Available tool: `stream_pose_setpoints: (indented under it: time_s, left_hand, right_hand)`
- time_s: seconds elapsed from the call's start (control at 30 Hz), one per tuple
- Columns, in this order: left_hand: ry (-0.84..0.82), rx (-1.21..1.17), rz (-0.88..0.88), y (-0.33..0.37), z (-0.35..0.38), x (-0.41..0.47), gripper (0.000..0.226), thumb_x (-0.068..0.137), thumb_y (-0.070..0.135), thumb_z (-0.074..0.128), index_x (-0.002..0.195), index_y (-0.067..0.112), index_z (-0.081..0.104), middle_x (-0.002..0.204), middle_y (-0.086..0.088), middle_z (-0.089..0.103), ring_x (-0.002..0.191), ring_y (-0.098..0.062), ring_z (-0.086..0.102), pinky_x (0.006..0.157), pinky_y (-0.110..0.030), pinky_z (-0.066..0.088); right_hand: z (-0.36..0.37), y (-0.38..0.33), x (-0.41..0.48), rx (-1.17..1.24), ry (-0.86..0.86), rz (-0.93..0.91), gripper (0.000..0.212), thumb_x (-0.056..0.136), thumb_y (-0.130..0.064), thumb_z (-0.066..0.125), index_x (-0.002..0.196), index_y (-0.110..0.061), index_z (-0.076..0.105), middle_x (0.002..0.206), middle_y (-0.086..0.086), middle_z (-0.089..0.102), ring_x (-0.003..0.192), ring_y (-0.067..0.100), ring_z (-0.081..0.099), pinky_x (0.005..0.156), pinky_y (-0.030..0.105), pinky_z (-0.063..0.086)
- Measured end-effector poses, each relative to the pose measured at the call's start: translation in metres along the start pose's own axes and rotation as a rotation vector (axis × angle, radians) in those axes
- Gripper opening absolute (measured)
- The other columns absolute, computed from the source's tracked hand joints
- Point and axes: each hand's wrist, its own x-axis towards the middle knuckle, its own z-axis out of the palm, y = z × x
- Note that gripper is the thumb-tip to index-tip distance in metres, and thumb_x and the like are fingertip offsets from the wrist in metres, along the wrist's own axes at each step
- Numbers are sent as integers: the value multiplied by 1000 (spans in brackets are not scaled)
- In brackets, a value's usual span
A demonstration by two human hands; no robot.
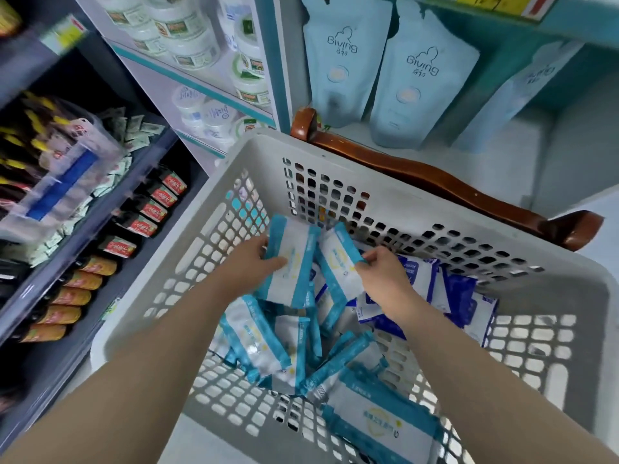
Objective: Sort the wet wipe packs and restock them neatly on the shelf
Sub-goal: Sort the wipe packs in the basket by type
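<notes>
We stand before store shelving (pixel 187 78) stocked with white tubs, with pale blue pouches (pixel 341 61) to its right. We cannot tell which shelf is meant for the wipes. Below us a grey perforated laundry basket (pixel 335 152) fills most of the view, and it seems to rest on a wooden chair (pixel 435 182) whose back curves behind its far rim.

All the wet wipe packs are in the basket. A loose heap of teal packs (pixel 268 346) lies left of centre, pointing every way, and the dark blue packs (pixel 459 296) are bunched against the right side.

Both our forearms reach in from the near rim. The left-held pack (pixel 291 262) is lifted above the heap, its long axis running roughly away from us. The right-held pack (pixel 338 262) lies nearly parallel just beside it, and their inner edges almost meet.

Our left hand (pixel 249 262) grips its pack along the left edge, thumb on top. Our right hand (pixel 385 272) pinches the right edge of the other between thumb and fingertips.

We judge the next move is to slide the two together into one aligned stack. The gap to close runs sideways between the hands, and neither hand is nearer than the other.
</notes>
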Motion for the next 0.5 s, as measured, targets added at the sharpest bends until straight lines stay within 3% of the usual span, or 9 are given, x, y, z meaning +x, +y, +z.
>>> stream_pose_setpoints:
  time_s: [0.07,0.13,0.27,0.33,0.43,0.5]
  left_hand:
    - [-142,242,-41,-8,6,-7,20,92,25,60,106,11,60,96,-4,62,78,-15,56,64,-25,41]
    - [-201,361,-89,-13,12,-11,27,94,28,55,112,7,58,104,-10,60,82,-18,52,62,-28,36]
    - [-179,460,-97,-11,18,-13,43,100,29,46,136,7,42,136,-14,49,116,-28,50,84,-30,37]
    - [-158,425,-100,-9,17,-13,46,100,28,45,140,7,37,140,-14,46,123,-29,48,88,-30,37]
    - [-154,344,-108,-15,12,-15,42,99,28,48,136,9,42,132,-15,52,115,-30,53,81,-30,39]
    - [-156,277,-120,-19,7,-16,37,98,29,50,131,13,48,121,-13,59,102,-27,57,74,-32,42]
  right_hand:
    - [4,11,-16,-7,-38,57,7,93,-8,52,90,-14,51,83,1,53,65,13,47,54,27,37]
    - [13,24,-29,-13,-121,96,14,89,-4,58,99,-11,52,94,3,58,75,15,54,61,28,44]
    - [27,36,-36,34,-263,130,28,85,7,57,107,-10,55,112,7,61,90,15,56,77,26,47]
    - [35,36,-34,44,-335,166,33,86,3,60,117,-9,59,114,7,60,100,13,55,86,26,46]
    - [50,37,-34,29,-374,264,36,88,-9,65,123,-5,60,119,10,65,103,18,59,83,28,45]
    - [57,37,-35,54,-344,295,34,88,-8,66,121,-1,60,115,9,66,93,19,59,75,26,45]
